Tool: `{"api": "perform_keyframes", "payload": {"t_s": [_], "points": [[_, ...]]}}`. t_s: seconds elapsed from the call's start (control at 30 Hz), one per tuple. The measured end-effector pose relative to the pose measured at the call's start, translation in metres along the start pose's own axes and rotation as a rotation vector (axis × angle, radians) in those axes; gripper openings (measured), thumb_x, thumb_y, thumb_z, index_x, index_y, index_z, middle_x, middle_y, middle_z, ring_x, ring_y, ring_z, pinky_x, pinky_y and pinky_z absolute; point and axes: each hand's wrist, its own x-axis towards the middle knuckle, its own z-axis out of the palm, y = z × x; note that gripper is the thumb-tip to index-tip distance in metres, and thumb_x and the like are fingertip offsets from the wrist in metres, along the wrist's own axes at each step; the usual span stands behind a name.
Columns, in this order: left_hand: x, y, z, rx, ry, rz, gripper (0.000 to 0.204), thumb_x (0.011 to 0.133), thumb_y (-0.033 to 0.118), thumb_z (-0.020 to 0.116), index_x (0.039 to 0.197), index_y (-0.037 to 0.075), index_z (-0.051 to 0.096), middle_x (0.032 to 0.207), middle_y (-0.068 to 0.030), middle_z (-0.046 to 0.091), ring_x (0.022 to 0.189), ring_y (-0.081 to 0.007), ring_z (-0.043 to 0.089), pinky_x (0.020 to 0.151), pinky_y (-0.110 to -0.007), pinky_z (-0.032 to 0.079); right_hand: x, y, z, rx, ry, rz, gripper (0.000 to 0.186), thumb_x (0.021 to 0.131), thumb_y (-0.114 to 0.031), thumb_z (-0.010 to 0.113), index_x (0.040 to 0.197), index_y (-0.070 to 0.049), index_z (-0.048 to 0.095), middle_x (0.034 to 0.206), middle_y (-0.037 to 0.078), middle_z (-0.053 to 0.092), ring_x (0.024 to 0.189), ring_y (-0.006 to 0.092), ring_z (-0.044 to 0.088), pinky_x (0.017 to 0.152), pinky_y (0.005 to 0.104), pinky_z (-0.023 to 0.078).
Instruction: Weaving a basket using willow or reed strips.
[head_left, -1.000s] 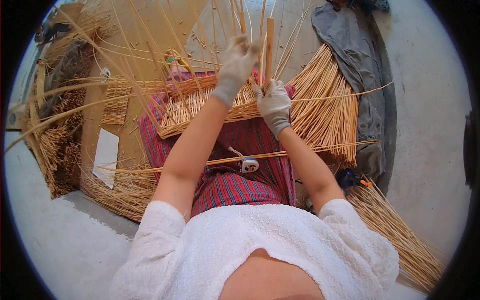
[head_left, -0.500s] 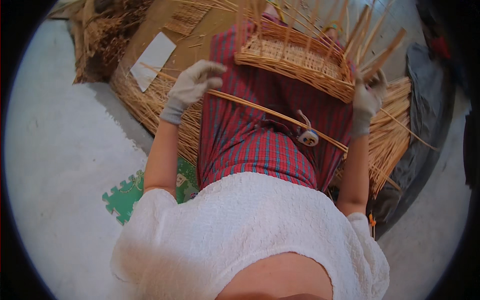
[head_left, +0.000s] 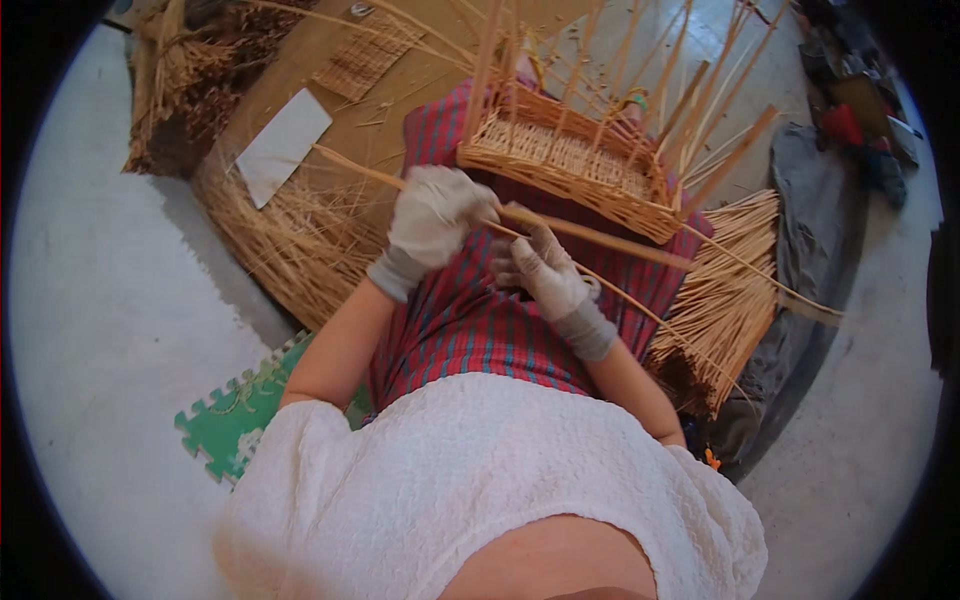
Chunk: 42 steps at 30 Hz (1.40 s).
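My left hand (head_left: pixel 438 218), in a pale glove, is closed on a flat wooden strip (head_left: pixel 610 240) that lies across my lap. My gloved right hand (head_left: pixel 540 275) is just below the strip, fingers loosely bent and apart, blurred at the tips. A thinner long reed (head_left: pixel 650 315) slants beneath both hands. A small rectangular wicker basket (head_left: pixel 570 155), with many upright stakes, rests on the red checked cloth (head_left: pixel 480 350) over my lap, beyond my hands. A small object behind my right hand is mostly hidden.
A white sheet (head_left: pixel 280 145), a woven mat piece (head_left: pixel 365 55) and loose reeds (head_left: pixel 260 230) lie at left. A bundle of canes (head_left: pixel 725 300) and grey cloth (head_left: pixel 800 200) are at right. A green foam mat (head_left: pixel 225 430) is at lower left, dark brushwood (head_left: pixel 190 80) at upper left.
My left hand left the basket, swung out leftward, then closed on the strip over my lap. My right hand came down from the basket's right corner toward the middle, and the strip now lies crosswise.
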Motion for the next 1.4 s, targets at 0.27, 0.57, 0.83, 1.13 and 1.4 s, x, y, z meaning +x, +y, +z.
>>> {"api": "perform_keyframes", "payload": {"t_s": [0.27, 0.57, 0.83, 1.13, 1.4], "points": [[0.010, -0.040, 0.009, -0.134, 0.019, -0.188, 0.009, 0.088, 0.012, 0.068, 0.097, 0.008, 0.069, 0.089, -0.0102, 0.068, 0.088, -0.0287, 0.067, 0.077, -0.038, 0.052, -0.038, -0.106, -0.039, -0.383, 0.525, -0.737, 0.013, 0.101, -0.016, 0.060, 0.110, -0.007, 0.060, 0.103, 0.010, 0.068, 0.089, 0.0199, 0.068, 0.079, 0.0329, 0.058], [0.009, -0.017, 0.069, -0.240, 0.437, -0.428, 0.012, 0.093, 0.014, 0.066, 0.103, 0.008, 0.067, 0.094, -0.0114, 0.066, 0.086, -0.0304, 0.066, 0.080, -0.036, 0.053, -0.040, -0.094, -0.080, -0.382, 0.725, -0.699, 0.009, 0.098, -0.014, 0.064, 0.101, -0.006, 0.062, 0.095, 0.010, 0.070, 0.082, 0.0210, 0.071, 0.067, 0.0328, 0.063], [0.053, 0.023, 0.100, -0.181, 0.339, -0.263, 0.037, 0.098, 0.016, 0.060, 0.133, 0.006, 0.054, 0.107, -0.0137, 0.068, 0.087, -0.0235, 0.070, 0.071, -0.034, 0.056, -0.001, -0.054, -0.100, -0.362, 0.641, -0.545, 0.012, 0.094, -0.007, 0.070, 0.095, -0.007, 0.058, 0.093, 0.010, 0.070, 0.080, 0.0190, 0.071, 0.066, 0.0313, 0.059], [0.082, -0.042, 0.101, -0.976, -0.318, -0.851, 0.034, 0.101, 0.030, 0.061, 0.116, 0.000, 0.056, 0.080, -0.0071, 0.066, 0.069, -0.0197, 0.070, 0.059, -0.034, 0.061, 0.006, -0.051, -0.126, -0.440, 0.474, -0.643, 0.018, 0.090, 0.005, 0.070, 0.094, -0.005, 0.056, 0.099, 0.011, 0.071, 0.087, 0.0148, 0.066, 0.071, 0.0291, 0.055], [0.074, -0.023, 0.124, -0.881, -0.080, -0.802, 0.016, 0.096, 0.014, 0.069, 0.097, 0.000, 0.060, 0.076, -0.0047, 0.063, 0.059, -0.0139, 0.065, 0.051, -0.029, 0.055, 0.084, -0.146, -0.058, -1.148, 0.303, -0.651, 0.067, 0.088, 0.005, 0.064, 0.149, -0.013, 0.043, 0.131, 0.012, 0.063, 0.115, 0.0203, 0.062, 0.092, 0.0314, 0.052]]}}
